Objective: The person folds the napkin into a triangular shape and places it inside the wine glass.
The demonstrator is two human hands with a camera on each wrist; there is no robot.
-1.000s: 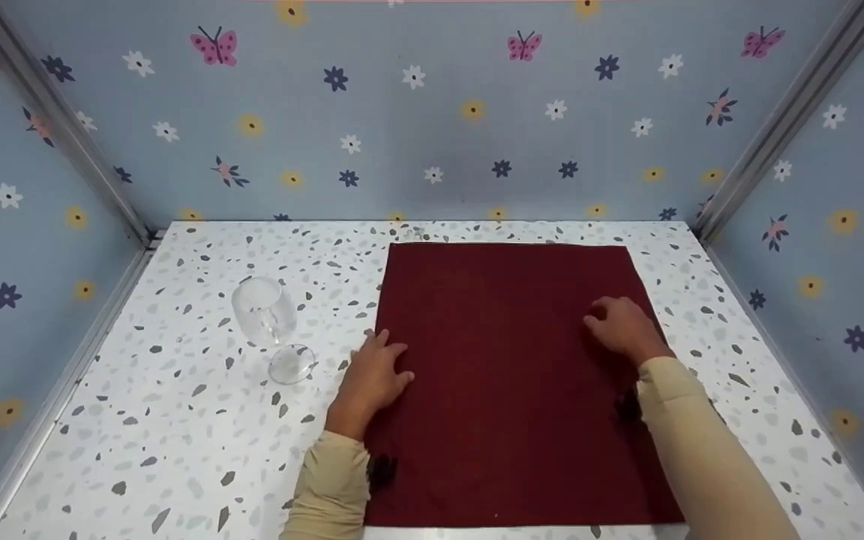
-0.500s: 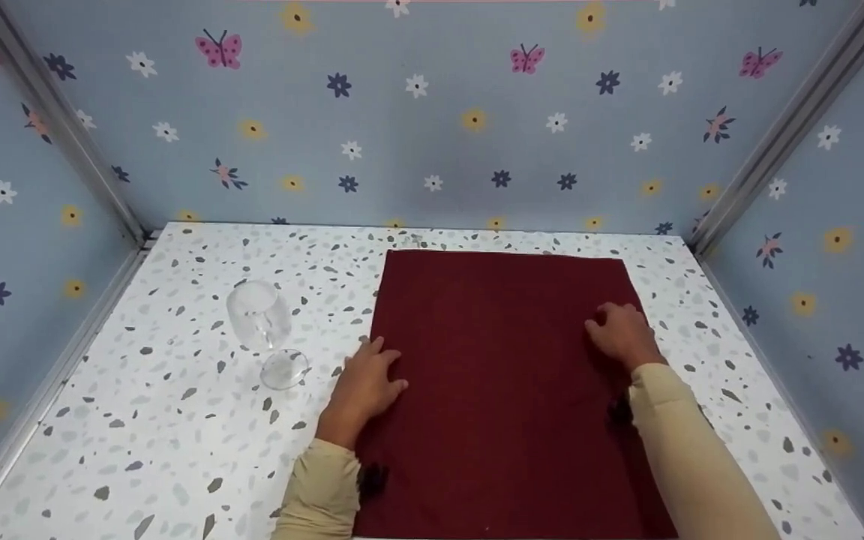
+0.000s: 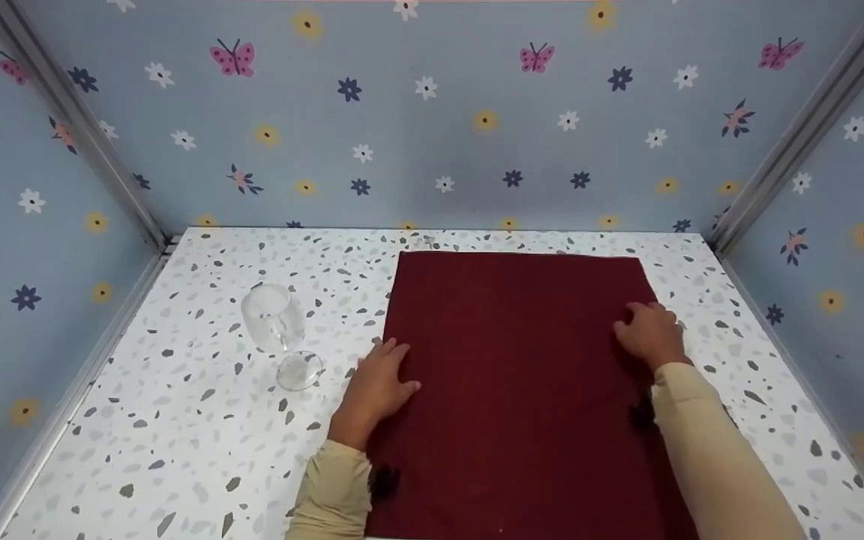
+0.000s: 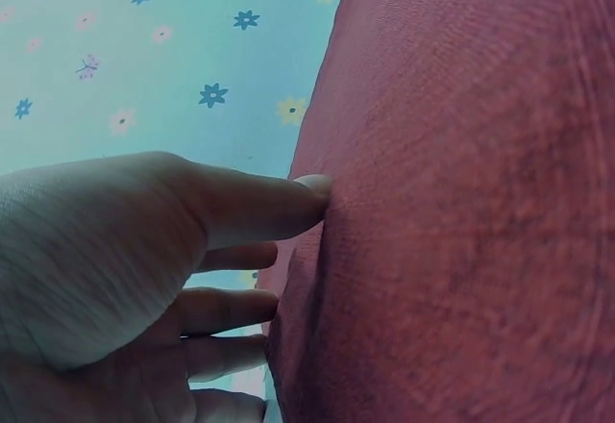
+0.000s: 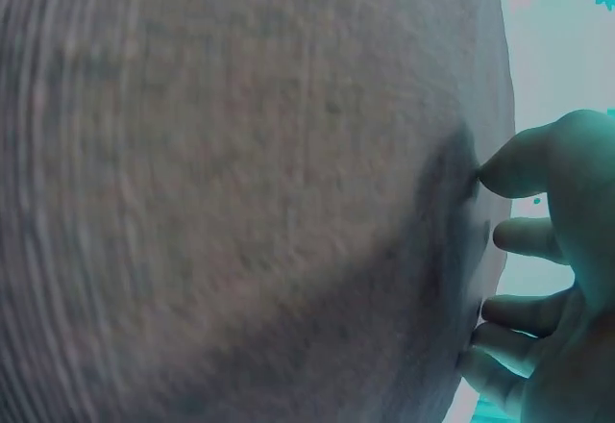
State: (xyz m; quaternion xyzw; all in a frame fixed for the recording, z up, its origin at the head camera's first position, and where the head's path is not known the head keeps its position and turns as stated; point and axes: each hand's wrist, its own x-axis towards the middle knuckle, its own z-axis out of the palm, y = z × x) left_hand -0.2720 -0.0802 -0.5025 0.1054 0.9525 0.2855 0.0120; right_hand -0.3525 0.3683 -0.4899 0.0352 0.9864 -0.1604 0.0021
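Observation:
A dark red cloth (image 3: 514, 375) is spread flat on the speckled tabletop, squared to the back wall. My left hand (image 3: 376, 386) rests along its left edge. In the left wrist view the thumb lies on the fabric and the extended fingers (image 4: 231, 310) reach its border. My right hand (image 3: 649, 334) is at the opposite edge, palm down with slightly bent fingers. The right wrist view has its fingertips touching the cloth (image 5: 269, 173) close to the border, beside a dark shadow. Neither hand has fabric gathered in it.
A clear stemmed glass (image 3: 273, 319) stands on the white speckled table (image 3: 177, 420), left of the cloth and of my left hand. Blue flowered panels (image 3: 439, 112) enclose the back and both sides, joined by metal corner posts (image 3: 799, 135).
My right hand has slid right, from on the cloth out to its right edge. The left hand keeps its place at the left edge. The head view has shifted slightly.

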